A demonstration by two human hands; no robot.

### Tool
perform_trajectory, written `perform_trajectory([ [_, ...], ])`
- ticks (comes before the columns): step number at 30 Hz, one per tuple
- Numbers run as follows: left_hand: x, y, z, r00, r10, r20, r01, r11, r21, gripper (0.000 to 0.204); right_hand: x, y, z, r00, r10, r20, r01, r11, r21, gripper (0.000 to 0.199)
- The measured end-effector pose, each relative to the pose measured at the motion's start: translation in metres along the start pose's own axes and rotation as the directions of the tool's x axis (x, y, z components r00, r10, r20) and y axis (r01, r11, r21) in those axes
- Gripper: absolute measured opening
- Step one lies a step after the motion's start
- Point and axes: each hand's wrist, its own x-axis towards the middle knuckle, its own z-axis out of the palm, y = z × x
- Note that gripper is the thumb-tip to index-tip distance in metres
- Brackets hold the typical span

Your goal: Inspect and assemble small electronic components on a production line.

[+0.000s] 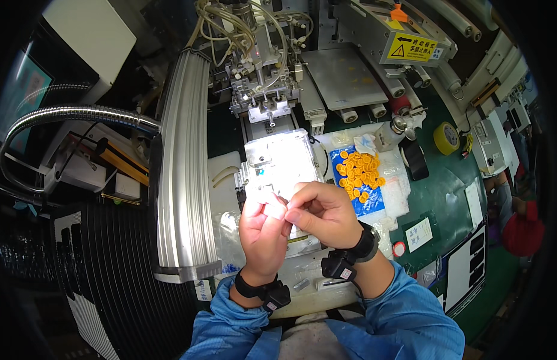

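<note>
Pinching a small pale part (277, 207) between both hands (263, 231) (321, 213) at frame centre, I risk dropping it onto the bright fixture (278, 159) if my fingertips slip.

Glare whitens the fixture plate (277, 161); fisheye edges darken, bend.

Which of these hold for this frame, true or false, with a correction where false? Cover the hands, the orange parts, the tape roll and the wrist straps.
1. Both hands meet over a small pale piece: true; left hand and right hand pinch it together.
2. The orange parts lie left of the hands: false; they lie to the right, on a blue sheet.
3. The yellow tape roll is on the right hand: false; it lies on the green surface.
4. Both wrists wear black straps: true.
</note>
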Motion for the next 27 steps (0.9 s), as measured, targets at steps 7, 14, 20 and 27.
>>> perform_trajectory([
  [7, 0.000, 0.000, 0.000, 1.000, 0.003, 0.007, -0.003, 1.000, 0.009, 0.008, 0.000, -0.001, -0.002, 1.000, -0.010, 0.017, 0.010, 1.000, -0.025, 0.008],
  [14, -0.001, 0.004, 0.003, 0.999, -0.024, -0.026, 0.024, 1.000, 0.005, 0.007, 0.000, -0.002, 0.001, 1.000, -0.003, 0.001, 0.003, 1.000, -0.017, 0.008],
  [20, 0.012, 0.029, -0.028, 0.965, 0.243, 0.098, -0.249, 0.967, 0.054, 0.016, 0.002, 0.002, 0.006, 0.999, 0.009, 0.038, 0.002, 0.959, -0.283, 0.012],
  [27, 0.053, 0.020, -0.091, 0.955, 0.206, -0.213, -0.034, 0.791, 0.611, 0.016, 0.000, -0.009, 0.002, 0.995, 0.096, 0.009, -0.091, 0.965, -0.247, 0.023],
])
